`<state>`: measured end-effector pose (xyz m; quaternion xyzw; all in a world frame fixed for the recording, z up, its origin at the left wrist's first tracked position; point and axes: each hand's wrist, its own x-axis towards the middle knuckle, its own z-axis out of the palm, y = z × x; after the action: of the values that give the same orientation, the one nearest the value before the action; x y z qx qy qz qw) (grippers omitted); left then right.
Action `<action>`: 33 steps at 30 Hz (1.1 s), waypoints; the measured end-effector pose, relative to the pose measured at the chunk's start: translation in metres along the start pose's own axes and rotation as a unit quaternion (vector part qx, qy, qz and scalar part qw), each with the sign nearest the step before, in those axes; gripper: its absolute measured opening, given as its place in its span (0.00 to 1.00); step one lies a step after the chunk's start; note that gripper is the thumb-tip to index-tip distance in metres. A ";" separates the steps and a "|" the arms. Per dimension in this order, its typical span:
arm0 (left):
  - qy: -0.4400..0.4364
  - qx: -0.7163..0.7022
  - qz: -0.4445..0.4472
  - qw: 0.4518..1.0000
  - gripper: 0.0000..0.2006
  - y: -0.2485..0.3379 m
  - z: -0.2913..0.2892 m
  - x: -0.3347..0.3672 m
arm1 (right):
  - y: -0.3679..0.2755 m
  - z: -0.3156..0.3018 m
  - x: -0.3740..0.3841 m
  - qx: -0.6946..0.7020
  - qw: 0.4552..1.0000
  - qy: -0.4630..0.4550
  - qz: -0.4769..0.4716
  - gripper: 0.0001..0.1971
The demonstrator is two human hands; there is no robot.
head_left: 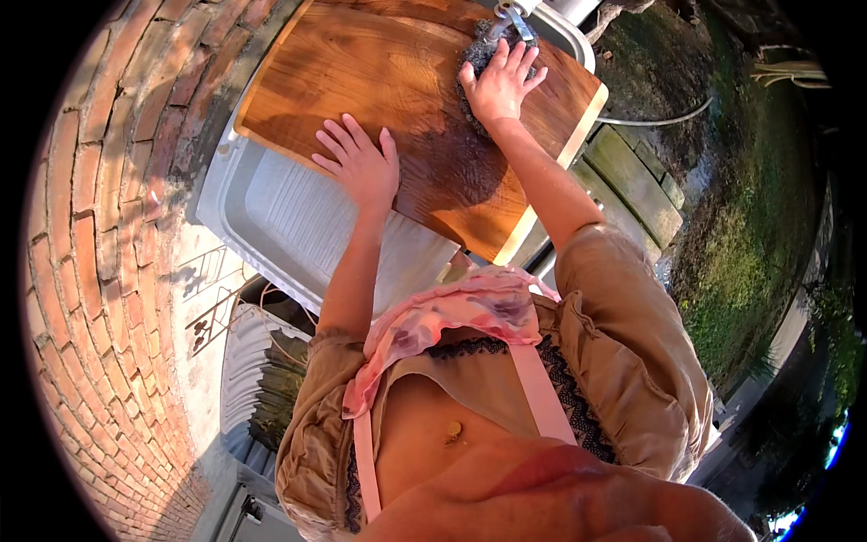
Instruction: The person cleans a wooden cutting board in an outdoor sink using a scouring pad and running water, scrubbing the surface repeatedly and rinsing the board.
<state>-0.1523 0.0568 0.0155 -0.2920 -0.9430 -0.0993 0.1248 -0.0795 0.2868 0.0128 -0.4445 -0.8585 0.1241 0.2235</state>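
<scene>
A large reddish-brown wooden board (316, 72) with paler edges lies across a light-coloured sink (237, 185) with a ribbed washboard slope (302, 203). My left hand (366, 172) rests flat on the board's near left part, fingers spread, holding nothing. At the far right of the board, my right hand (501, 88) is spread open just below the metal tap (519, 23). Dark, glittering water (471, 68) splashes around that hand and spreads over the board in a wet patch. I cannot tell whether anything lies under the right palm.
A brick wall (99, 208) rises along the left. A wire rack (212, 312) and a corrugated pale panel (244, 370) stand below the sink's left side. To the right are greenish slabs (632, 185), a thin hose (668, 119) and grassy ground (750, 253).
</scene>
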 end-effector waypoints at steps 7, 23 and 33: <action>-0.005 -0.075 0.015 0.997 0.44 -0.027 -0.011 -0.003 | -0.077 0.014 -0.048 0.077 0.935 -0.181 -0.297 0.42; 0.040 -0.167 0.062 0.983 0.51 -0.069 -0.020 0.004 | -0.113 0.031 -0.017 0.101 0.884 -0.246 -0.383 0.38; 0.046 -0.216 0.069 0.973 0.48 -0.051 -0.019 0.017 | -0.208 0.114 0.115 0.043 0.957 -0.131 -0.256 0.37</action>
<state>-0.1913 0.0197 0.0327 -0.3719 -0.8699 -0.3053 0.1085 -0.3410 0.2603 0.0305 -0.1798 -0.9592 0.1564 0.1522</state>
